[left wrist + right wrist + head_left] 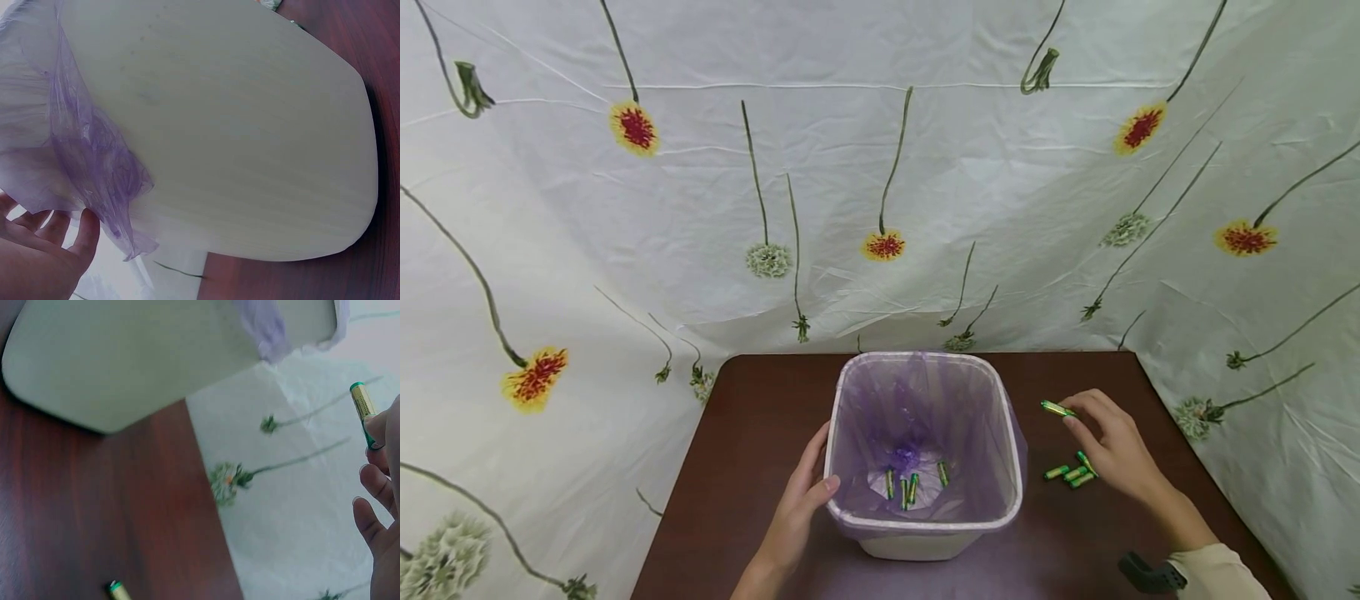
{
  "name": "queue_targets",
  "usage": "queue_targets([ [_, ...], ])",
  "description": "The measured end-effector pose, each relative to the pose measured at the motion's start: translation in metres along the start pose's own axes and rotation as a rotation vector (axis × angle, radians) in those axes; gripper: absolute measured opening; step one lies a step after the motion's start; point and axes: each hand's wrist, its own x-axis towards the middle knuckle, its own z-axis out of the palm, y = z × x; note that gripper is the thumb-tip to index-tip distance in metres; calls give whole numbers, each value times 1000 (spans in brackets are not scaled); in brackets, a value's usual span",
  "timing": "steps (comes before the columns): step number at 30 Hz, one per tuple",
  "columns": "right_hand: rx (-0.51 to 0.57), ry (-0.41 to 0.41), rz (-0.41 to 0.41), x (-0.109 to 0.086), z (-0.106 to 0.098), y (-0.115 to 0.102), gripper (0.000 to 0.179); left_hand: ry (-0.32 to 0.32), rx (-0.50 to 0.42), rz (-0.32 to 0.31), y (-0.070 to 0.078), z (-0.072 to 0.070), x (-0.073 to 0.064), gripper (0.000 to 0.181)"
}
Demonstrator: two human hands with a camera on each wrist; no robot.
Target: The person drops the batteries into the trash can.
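A white trash bin (917,546) stands on the table, lined with a thin purple bag (865,417) folded over its rim. Several green-and-gold batteries (913,488) lie inside on the bottom. At the bin's left side my left hand (797,504) grips the rim, thumb on top and fingers along the outside; the left wrist view shows the hand (53,240) by the bag's loose edge. To the right of the bin, my right hand (1108,442) pinches one battery (1057,408) between thumb and fingers, raised above the table. That battery (362,412) points upward in the right wrist view.
Several more batteries (1075,475) lie in a small group on the table, below the right hand. The dark brown table (760,417) meets a flower-printed white cloth (700,208) behind and at both sides. A black band (1150,575) is on the right wrist.
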Motion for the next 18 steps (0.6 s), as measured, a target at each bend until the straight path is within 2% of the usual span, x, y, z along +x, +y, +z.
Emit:
queue_targets([
  [9,90,-21,-68,31,6,-20,40,7,8,-9,-1,0,0,67],
  [18,137,-43,-115,52,15,-37,38,19,14,-17,-1,1,-1,66],
])
